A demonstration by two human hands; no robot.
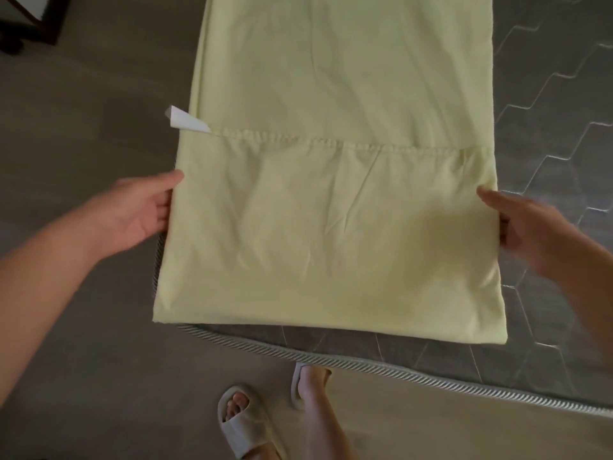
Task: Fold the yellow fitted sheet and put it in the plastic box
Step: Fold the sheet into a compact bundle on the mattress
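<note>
The yellow fitted sheet (331, 210) lies folded into a long strip on a grey mattress, running away from me. An elastic hem seam crosses it, with a white label (184, 120) sticking out at the left edge. My left hand (139, 207) pinches the strip's left edge, thumb on top and fingers tucked under the cloth. My right hand (527, 224), slightly blurred, holds the right edge the same way. The plastic box is out of view.
The grey mattress (547, 161) has a hexagon-quilted top and a striped piping edge (381, 360) near me. My feet in pale slippers (242, 423) stand on the floor below it. A dark wooden furniture piece (33, 21) sits at the far left.
</note>
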